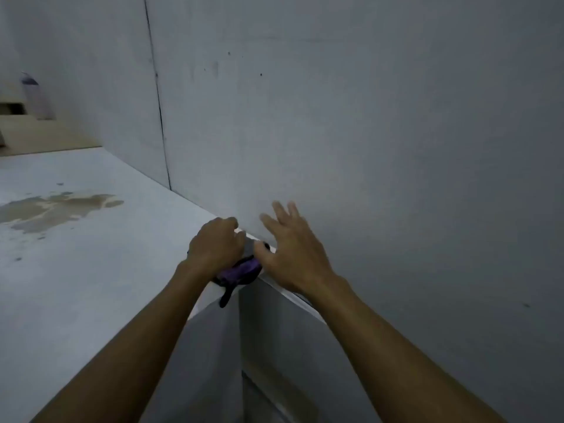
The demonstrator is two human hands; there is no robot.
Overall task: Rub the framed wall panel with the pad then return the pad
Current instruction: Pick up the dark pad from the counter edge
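Note:
A purple and black pad (241, 270) lies at the corner of a white ledge (91, 239), right against the grey wall panel (335, 132). My left hand (215, 250) is curled over the pad and grips it from the left. Just to its right, my right hand (293, 248) hovers with fingers spread, the fingertips near the wall and the thumb touching the pad's upper edge. A black strap of the pad hangs over the ledge's front edge. Most of the pad is hidden under my left hand.
A brownish wet stain (58, 209) spreads on the ledge at the left. A dark vertical seam (158, 117) splits the wall. A pale spray bottle (38, 97) stands far left on wooden boards. The ledge drops off below my arms.

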